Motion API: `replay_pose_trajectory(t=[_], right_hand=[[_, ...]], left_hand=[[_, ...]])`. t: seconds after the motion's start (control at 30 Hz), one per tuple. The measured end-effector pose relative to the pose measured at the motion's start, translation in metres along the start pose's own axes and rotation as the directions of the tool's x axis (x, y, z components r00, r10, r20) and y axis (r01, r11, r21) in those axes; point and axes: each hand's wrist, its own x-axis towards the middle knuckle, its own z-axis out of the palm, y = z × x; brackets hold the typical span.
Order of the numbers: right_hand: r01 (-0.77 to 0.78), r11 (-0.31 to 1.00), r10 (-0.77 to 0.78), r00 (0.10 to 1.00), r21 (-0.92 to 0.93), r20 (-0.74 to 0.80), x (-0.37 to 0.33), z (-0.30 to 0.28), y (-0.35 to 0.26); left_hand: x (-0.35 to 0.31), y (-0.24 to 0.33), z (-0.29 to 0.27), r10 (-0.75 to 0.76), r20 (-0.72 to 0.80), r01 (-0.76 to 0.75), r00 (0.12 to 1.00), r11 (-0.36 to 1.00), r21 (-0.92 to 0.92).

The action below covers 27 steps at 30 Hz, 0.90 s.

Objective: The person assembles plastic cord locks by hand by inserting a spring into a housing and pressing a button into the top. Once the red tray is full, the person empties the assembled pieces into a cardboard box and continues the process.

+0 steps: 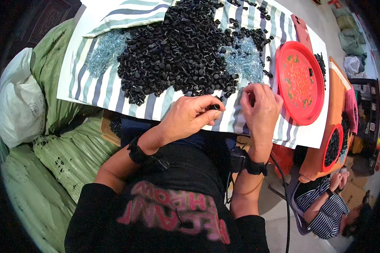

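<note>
My left hand point(188, 116) is closed in a pinch around a small black plastic part point(215, 107), its rounded end showing between thumb and forefinger. To its right, my right hand point(261, 107) is held above the cloth with thumb and fingertips pressed together; a dark bit shows between them, too small to name. Beyond both hands spreads a large heap of small black plastic parts point(173, 55), some with round caps. Fine, shiny, coiled pieces like tiny springs lie in a right pile point(245, 61) just past my right hand, and in a left pile point(103, 55).
A striped cloth point(150, 107) covers the white table. On it sits a red round tray point(302, 111) with one black part, beside a red phone point(301, 29). Green woven sacks point(76, 156) stand at left. At lower right, another person point(325, 206) works by an orange table point(316, 162).
</note>
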Motion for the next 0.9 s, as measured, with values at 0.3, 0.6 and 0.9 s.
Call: replay_pose_trajectory(t=[0.3,0.6,0.9], right_hand=[[0.0,0.996,0.001,1.0,0.085,-0.011,0.004,0.008,-0.009],[-0.048,0.999,0.048,0.999,0.022,-0.011,0.003,0.001,-0.007],[-0.075,0.994,0.082,0.993,0.084,-0.083,0.001,-0.001,0.001]], left_hand=[[0.0,-0.004,0.001,0.021,0.007,-0.021,1.0,0.999,0.025],[0.0,-0.004,0.001,0.048,-0.009,-0.048,0.999,0.998,0.045],[0.0,-0.005,0.001,0.066,-0.014,-0.064,0.998,0.995,0.075]])
